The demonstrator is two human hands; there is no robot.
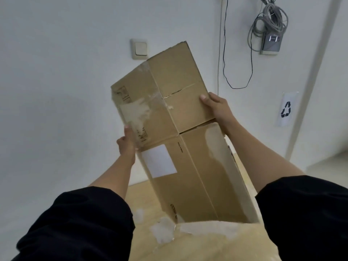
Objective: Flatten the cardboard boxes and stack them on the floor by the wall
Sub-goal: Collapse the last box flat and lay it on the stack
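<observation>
Held aloft before the wall (56,72): flattened cardboard box (188,147), left hand (127,143) pinched shut on its left edge, right hand (216,108) clamped on the upper right flap. Below both grips, more cardboard (207,242) lying underneath. Likely trouble: loose tape (137,113) just above the left grip peeling and letting that edge slip; lower panels beneath the grips swinging open; flap crease tearing further.
</observation>
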